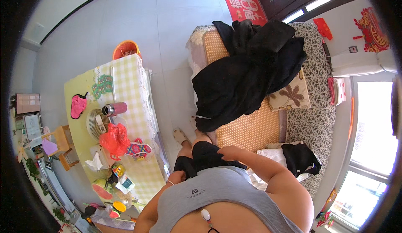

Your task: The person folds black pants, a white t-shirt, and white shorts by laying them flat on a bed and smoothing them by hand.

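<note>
1. Pale floor (161, 6) lies between a table (140, 80) with a checked cover at left and a sofa (312, 124) at right.
2. Black cloth (207, 152) lies across the seated person's lap.
3. Right hand (229, 152): fingers curled closed on the cloth's right side.
4. Left hand (177, 177): fingers bent at its left side; whether they grip it, I cannot tell.
5. Large dark fabric (238, 86) is heaped on the sofa, partly beside a flowered cushion (291, 94).
6. Red plastic bag (114, 140) and flask (115, 109) stand on the table.
</note>
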Tool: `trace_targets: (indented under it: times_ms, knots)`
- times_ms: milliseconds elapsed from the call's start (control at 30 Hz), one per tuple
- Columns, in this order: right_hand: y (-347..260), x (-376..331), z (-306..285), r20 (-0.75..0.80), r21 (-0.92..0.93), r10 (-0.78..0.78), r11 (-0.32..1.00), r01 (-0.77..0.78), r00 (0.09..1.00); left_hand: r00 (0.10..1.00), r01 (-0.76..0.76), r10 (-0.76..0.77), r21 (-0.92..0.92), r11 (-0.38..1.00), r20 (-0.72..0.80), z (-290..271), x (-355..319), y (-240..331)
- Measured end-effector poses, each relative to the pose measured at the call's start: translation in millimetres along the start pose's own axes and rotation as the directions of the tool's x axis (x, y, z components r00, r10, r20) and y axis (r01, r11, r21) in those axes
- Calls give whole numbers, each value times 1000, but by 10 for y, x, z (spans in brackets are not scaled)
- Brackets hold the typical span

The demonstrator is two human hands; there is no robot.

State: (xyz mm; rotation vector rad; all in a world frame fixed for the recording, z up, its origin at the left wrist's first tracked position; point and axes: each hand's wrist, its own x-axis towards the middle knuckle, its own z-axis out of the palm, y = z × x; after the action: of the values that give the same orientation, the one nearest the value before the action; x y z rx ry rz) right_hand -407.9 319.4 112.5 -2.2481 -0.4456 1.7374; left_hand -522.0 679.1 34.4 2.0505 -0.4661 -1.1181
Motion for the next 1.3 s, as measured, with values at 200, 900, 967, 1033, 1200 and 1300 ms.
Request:
trace_targets:
  times_ms: [200,900,967,1033,1200,1300]
  knots:
    - [760,260,-176,-289,167,138,982,-93,947,981,143,-60,-481,865,185,331,-251,-9]
    - [2541,2097,-67,61,-450,528,772,-449,847,902,52,-9,87,995,-431,903,1393,-328]
    - [2506,2130,-142,178,-434,521,803,-408,835,904,-125,179,159,979,-389,883,1500,-447]
    - [2462,2120,-191,283,-390,518,831,-397,807,864,-295,346,189,937,-366,980,1591,-641]
    - [2421,2278,-351,423,-392,509,849,-355,750,799,-239,290,165,957,-526,1236,1646,-438]
    - [2589,2343,-226,443,-379,496,859,-346,747,767,-211,299,218,953,-568,1391,1662,-423]
